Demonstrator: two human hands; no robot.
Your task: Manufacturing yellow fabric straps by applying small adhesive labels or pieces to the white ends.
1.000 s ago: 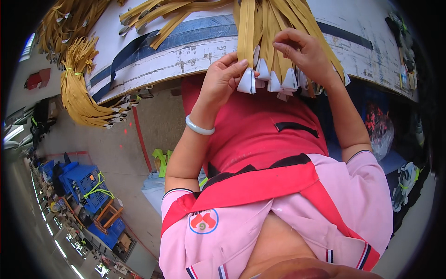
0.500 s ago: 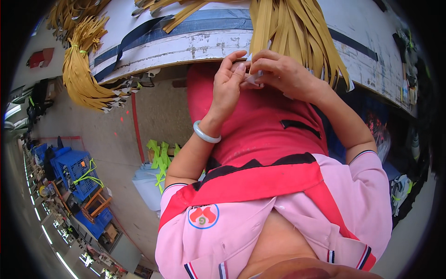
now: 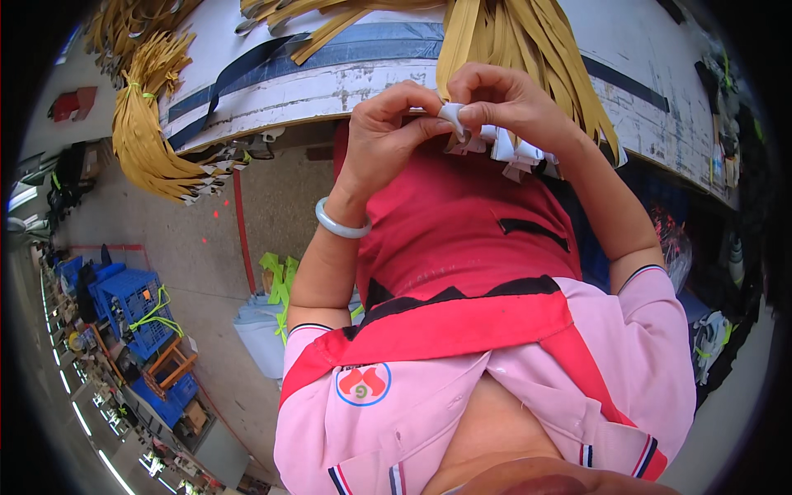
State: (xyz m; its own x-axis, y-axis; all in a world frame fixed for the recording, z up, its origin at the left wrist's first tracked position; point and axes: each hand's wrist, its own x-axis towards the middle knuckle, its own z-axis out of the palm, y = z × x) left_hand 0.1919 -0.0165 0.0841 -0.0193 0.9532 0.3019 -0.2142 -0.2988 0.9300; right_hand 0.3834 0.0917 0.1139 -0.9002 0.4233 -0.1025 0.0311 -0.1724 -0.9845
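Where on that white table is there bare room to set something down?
Bare white table shows between the tied yellow bundle at the left and the yellow straps that both hands, left hand and right hand, work on. The right end is cluttered.

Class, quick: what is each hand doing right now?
Left hand: closed, pinching the white tag.
Right hand: closed, pinching the same white tag.

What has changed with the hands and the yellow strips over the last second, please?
Both hands have drawn together: the left hand and right hand now pinch one white tab between them. The yellow strips still hang over the table edge.
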